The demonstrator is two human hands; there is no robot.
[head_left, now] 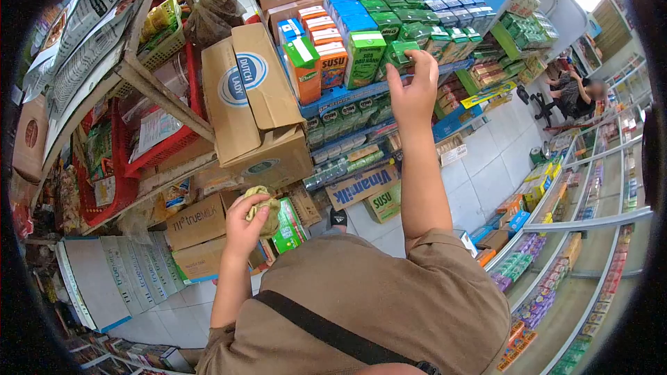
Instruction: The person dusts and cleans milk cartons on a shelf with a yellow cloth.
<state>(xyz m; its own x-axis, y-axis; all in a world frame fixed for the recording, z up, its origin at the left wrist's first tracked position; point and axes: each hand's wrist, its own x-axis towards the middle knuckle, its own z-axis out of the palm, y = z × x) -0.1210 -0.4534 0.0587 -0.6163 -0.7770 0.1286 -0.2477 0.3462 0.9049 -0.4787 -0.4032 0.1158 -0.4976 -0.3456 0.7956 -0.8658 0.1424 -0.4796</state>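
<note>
My left hand is closed around a crumpled yellowish cloth, low in front of the stacked cardboard boxes. Over the front edge of the milk display my right hand is raised, thumb and fingers apart. Its fingertips are right at a green drink carton in the front row. Left of it stand a taller green carton, orange SuSu cartons and an orange carton with a green and white top. Rows of green and blue-white cartons fill the shelf behind.
A Dutch Lady cardboard box with raised flaps stands left of the display. Red baskets sit on a rack farther left. Below are a Vinamilk box and a TrueMilk box. Shelving lines the right; a person sits far back.
</note>
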